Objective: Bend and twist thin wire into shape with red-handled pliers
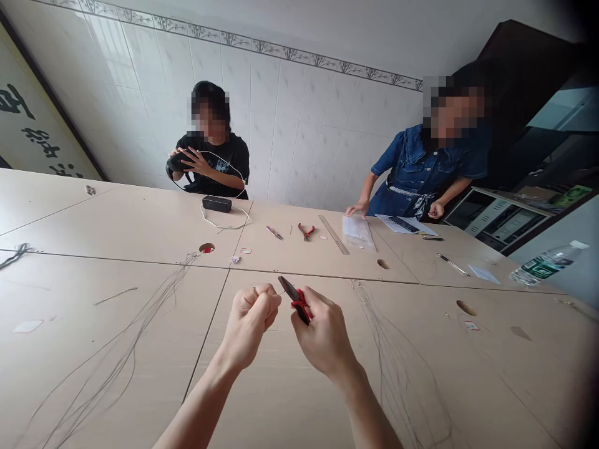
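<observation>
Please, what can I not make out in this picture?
All in the head view:
Inside of the left hand: hidden by its curled fingers.
Held pliers: handles partly covered by the right hand.
Left wires: near ends cut off by bottom edge.
Small card at right: writing too small.

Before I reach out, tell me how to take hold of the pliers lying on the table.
Best, I'd judge, by both red handles, palm down from above, reaching over the nose. The pliers lie flat, handles spread on the far side, nose toward you. Your right hand holds another pair.
</observation>
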`<state>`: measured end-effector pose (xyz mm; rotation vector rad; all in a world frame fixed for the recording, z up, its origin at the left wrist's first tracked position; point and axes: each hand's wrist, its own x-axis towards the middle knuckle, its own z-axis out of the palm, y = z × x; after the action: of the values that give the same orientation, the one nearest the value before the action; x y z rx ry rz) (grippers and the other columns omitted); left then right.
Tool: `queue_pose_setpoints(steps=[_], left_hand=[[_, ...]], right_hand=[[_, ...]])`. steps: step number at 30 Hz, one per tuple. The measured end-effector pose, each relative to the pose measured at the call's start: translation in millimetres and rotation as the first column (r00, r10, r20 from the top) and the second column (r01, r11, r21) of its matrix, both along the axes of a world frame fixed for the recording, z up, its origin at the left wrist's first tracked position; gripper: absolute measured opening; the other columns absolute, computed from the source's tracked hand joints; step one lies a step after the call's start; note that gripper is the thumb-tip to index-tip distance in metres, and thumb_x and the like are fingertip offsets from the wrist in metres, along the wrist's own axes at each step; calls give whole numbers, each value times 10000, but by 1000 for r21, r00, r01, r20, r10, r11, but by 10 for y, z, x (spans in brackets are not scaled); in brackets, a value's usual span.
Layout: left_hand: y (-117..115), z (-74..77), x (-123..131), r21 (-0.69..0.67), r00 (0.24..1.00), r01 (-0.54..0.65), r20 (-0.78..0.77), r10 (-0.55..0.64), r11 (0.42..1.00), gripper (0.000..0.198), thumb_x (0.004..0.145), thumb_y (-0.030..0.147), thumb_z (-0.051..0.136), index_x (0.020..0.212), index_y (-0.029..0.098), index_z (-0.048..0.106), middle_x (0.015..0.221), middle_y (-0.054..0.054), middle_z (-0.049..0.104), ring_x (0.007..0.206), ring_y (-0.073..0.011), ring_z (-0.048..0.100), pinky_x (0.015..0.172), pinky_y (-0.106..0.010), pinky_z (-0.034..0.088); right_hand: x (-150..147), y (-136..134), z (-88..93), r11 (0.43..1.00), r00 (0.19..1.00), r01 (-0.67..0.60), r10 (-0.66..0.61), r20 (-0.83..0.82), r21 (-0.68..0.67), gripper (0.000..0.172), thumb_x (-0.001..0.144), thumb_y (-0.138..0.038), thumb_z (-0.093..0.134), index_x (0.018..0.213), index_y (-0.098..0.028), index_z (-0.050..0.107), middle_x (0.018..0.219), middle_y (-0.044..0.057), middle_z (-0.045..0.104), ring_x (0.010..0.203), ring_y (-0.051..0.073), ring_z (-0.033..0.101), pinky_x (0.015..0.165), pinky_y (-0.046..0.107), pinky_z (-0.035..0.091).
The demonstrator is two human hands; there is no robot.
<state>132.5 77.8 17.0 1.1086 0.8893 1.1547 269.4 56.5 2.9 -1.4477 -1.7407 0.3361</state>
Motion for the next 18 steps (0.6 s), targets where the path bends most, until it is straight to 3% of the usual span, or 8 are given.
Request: queue_pose_setpoints(steps=[18], left_hand=[[-29, 46, 31, 12, 998, -37, 58, 37, 999, 360, 649, 230, 515, 501, 215, 187, 507, 88, 128, 460, -43, 109, 465, -259, 74]], right_hand=[[40, -4, 21, 1000, 1000, -3, 3, -18, -20, 162, 733, -136, 433, 667, -240, 328, 589, -50, 406, 527, 128, 337, 499, 233, 293]])
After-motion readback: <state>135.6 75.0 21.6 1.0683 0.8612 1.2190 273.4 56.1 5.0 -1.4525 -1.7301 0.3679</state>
